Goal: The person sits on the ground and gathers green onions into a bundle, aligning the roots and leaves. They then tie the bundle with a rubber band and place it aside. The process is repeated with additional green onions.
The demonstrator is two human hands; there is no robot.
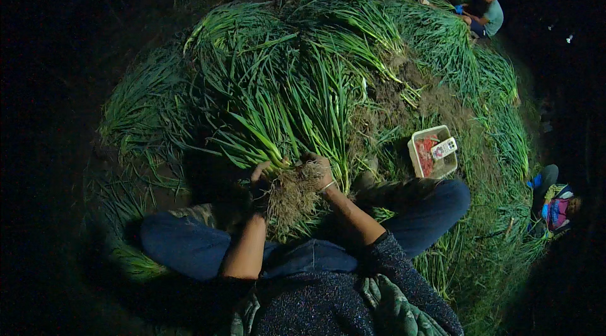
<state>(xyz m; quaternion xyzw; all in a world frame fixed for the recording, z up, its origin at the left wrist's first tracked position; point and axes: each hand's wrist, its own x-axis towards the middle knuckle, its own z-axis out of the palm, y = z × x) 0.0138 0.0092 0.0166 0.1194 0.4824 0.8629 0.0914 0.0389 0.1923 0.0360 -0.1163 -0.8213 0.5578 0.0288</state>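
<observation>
My left hand point(260, 175) grips one side of a bunch of long-leaved, scallion-like plants point(272, 146), close to the root end. On the other side, my right hand point(322, 171) is closed around the bunch, a thin bangle at its wrist. Matted, soil-coloured roots point(289, 203) hang between both hands toward my lap. Green leaves fan away from me and merge with the pile point(265, 70) beyond, so where the bunch ends is unclear. Some of my fingers are hidden by roots and shadow.
A cream plastic basket point(416, 160) at right holds red ties point(426, 149) and a phone point(444, 148). My bent knees point(440, 208) flank the work. More plant heaps point(445, 47) curve along the right. One person point(492, 16) sits far right; another point(558, 208) is nearer. Darkness surrounds the lit ground.
</observation>
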